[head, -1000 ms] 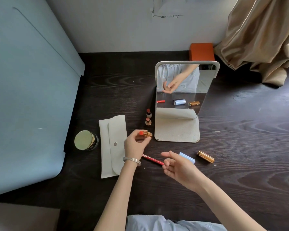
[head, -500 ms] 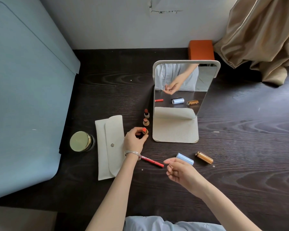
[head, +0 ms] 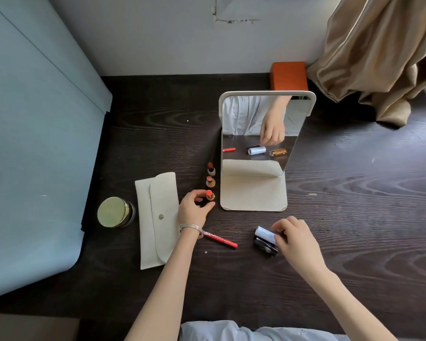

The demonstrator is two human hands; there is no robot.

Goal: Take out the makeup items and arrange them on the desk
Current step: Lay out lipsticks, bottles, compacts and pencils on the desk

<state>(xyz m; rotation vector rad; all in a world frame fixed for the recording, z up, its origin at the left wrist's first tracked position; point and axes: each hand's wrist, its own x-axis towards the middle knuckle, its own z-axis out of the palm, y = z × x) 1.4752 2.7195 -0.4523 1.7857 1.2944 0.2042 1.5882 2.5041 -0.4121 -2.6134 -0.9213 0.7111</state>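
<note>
Left hand (head: 194, 207) pinches the orange lipstick (head: 209, 195) upright, third in the row just left of the mirror (head: 256, 193). Right hand (head: 292, 238) grips the pale blue tube (head: 265, 233) on the desk (head: 354, 217), in front of the mirror. Release gently; keep the row straight.

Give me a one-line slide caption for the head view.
Left hand stands a third lipstick beside the mirror; right hand touches the blue tube.

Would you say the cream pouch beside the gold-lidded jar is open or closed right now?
Closed: the cream pouch lies flat on the desk with its rounded flap folded down over the front, snap button showing.
</note>
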